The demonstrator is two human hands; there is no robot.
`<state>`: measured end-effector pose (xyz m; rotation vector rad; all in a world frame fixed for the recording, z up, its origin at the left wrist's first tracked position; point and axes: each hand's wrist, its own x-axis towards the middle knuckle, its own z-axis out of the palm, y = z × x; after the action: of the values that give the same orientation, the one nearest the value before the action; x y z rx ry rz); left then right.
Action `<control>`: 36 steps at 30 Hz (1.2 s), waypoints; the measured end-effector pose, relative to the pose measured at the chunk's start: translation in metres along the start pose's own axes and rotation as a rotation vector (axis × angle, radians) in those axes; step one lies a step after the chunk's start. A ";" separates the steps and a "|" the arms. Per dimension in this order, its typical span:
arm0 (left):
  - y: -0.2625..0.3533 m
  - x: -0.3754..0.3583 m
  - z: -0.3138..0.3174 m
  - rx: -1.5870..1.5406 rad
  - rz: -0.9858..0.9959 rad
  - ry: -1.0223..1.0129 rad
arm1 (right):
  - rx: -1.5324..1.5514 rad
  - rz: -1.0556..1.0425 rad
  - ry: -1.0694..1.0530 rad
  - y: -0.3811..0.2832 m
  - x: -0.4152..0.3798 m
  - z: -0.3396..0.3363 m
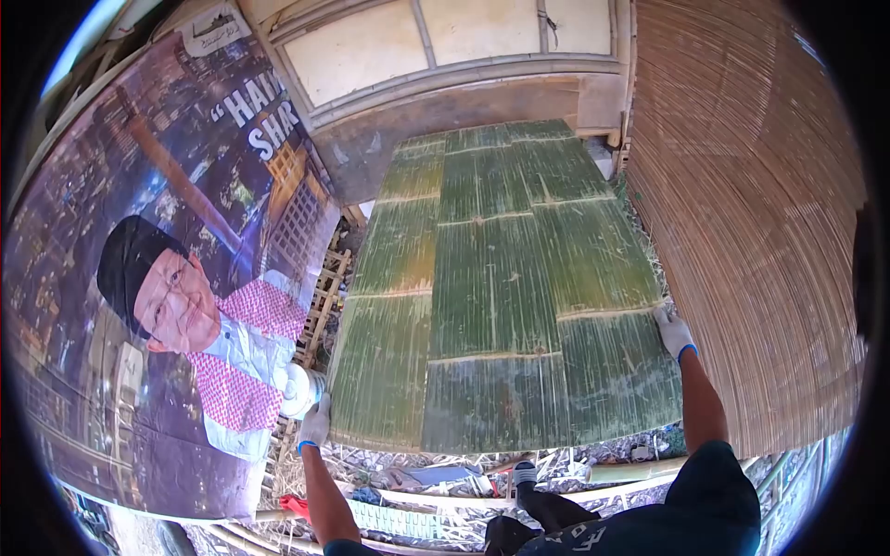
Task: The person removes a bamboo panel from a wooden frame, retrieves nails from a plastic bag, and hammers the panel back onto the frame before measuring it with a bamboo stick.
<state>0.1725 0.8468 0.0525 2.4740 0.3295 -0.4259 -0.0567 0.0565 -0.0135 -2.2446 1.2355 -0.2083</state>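
Note:
A large panel of green flattened bamboo (496, 287), with wide strips crossed by pale bands, stretches out in front of me in the head view. My left hand (316, 423), in a white glove with a blue cuff, grips its left edge near the close corner. Farther up, on the right edge, my right hand (673, 334) in a matching glove is closed on the panel. The fingertips of both hands are partly hidden at the edges. Just beyond my left hand is a white round container (301, 387).
A printed banner (83, 306) hangs on the left, and a brown slatted bamboo screen (751, 213) stands on the right. Behind the panel is a bamboo-framed wall (482, 69). Bamboo poles (640, 472) and scraps lie by my feet, with a red item (295, 506) at lower left.

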 end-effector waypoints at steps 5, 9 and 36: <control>-0.035 0.032 0.016 -0.045 -0.078 -0.023 | -0.022 0.055 -0.205 0.005 0.006 -0.009; -0.046 0.039 0.027 -0.175 -0.056 -0.028 | 0.203 -0.002 -0.302 0.016 0.006 -0.011; -0.061 -0.030 0.136 -1.422 -0.301 -0.570 | -0.230 -0.011 -0.305 -0.236 0.076 -0.124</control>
<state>0.0948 0.8092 -0.0727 0.8768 0.5115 -0.6702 0.1093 0.0432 0.2080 -2.3663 1.1276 0.2773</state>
